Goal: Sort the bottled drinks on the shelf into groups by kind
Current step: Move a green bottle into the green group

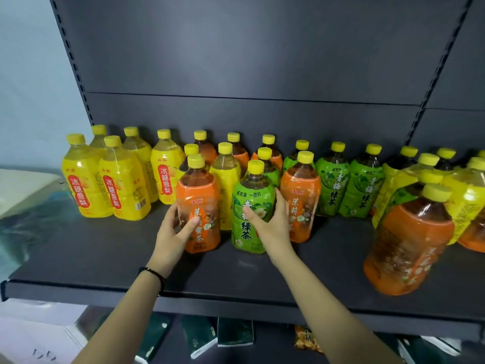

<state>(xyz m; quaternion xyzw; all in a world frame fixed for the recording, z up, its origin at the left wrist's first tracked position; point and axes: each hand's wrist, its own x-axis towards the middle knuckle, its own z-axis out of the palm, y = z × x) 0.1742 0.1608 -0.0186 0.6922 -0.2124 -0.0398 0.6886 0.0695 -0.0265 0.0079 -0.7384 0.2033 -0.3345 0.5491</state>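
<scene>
Many yellow-capped bottles stand on a dark shelf (78, 264). My left hand (174, 232) grips an orange-labelled tea bottle (199, 206) at the front centre. My right hand (270, 222) grips a green-labelled tea bottle (250, 203) beside it. Yellow-labelled bottles (86, 179) are grouped at the left. Behind my hands stand a yellow bottle (225, 185) and more orange ones (300, 200). Green-labelled bottles (333, 185) stand right of centre. A mixed cluster at the far right has an orange bottle (409, 248) leaning at the front.
The shelf's dark back panel (249, 61) rises behind the bottles. A pale surface (23, 187) lies left of the shelf. Below the shelf edge lie dark green packets (199, 337) and an orange snack bag (307, 340).
</scene>
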